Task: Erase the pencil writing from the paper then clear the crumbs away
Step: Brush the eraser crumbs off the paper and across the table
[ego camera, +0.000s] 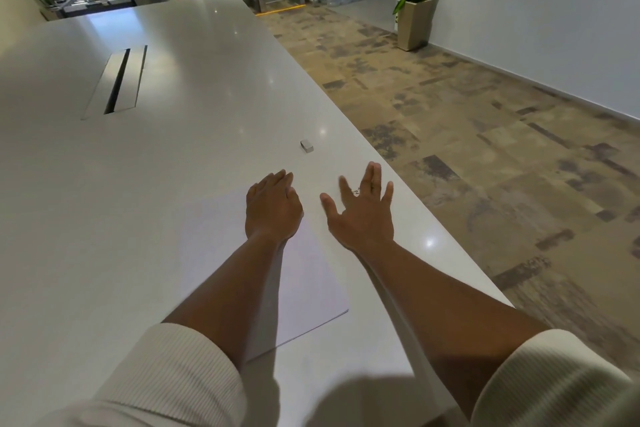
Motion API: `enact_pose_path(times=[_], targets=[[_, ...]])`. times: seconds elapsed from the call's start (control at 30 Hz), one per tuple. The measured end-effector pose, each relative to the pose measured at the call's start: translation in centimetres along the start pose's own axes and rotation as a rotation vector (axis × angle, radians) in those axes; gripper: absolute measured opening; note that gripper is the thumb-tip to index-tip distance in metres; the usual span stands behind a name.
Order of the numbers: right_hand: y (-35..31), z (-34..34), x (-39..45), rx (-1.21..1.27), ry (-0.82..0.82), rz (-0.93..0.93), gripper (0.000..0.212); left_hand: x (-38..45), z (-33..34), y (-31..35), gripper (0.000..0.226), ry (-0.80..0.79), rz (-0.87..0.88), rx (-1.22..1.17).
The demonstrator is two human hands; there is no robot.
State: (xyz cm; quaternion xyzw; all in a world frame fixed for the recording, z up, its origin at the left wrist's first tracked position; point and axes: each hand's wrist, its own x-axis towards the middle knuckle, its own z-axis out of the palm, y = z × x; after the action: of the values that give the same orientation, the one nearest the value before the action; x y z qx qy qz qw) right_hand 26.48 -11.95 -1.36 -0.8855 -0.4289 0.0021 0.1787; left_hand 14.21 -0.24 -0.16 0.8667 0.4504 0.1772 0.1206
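Note:
A white sheet of paper (304,274) lies on the white table (173,149) in front of me, its surface looking blank from here. My left hand (273,208) lies on the paper's far corner, fingers together and fairly straight. My right hand (362,210) is spread flat, fingers splayed, on or just over the bare table to the right of the paper, holding nothing. A few small dark specks (356,189) show on the table between its fingers. A small white eraser (307,145) lies on the table beyond both hands, untouched.
The table's right edge (398,163) runs close beside my right hand, with patterned carpet below. A cable slot (117,81) is set into the table at the far left. A potted plant (414,21) stands by the wall at the right.

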Motion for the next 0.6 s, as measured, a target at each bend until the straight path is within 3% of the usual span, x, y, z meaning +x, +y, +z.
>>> enact_pose_path(times=[0.13,0.33,0.6], targets=[[0.6,-0.1,-0.3,-0.001,-0.068,-0.126,0.076,0.0,0.0,0.0,0.048,-0.001,-0.001,-0.005],[0.9,-0.3,-0.5,-0.012,-0.022,0.056,0.087,0.1,0.0,0.0,0.048,-0.006,-0.009,-0.006],[1.5,-0.5,-0.6,-0.006,-0.102,-0.201,0.079,-0.1,-0.1,0.1,0.048,-0.006,-0.007,-0.009]])
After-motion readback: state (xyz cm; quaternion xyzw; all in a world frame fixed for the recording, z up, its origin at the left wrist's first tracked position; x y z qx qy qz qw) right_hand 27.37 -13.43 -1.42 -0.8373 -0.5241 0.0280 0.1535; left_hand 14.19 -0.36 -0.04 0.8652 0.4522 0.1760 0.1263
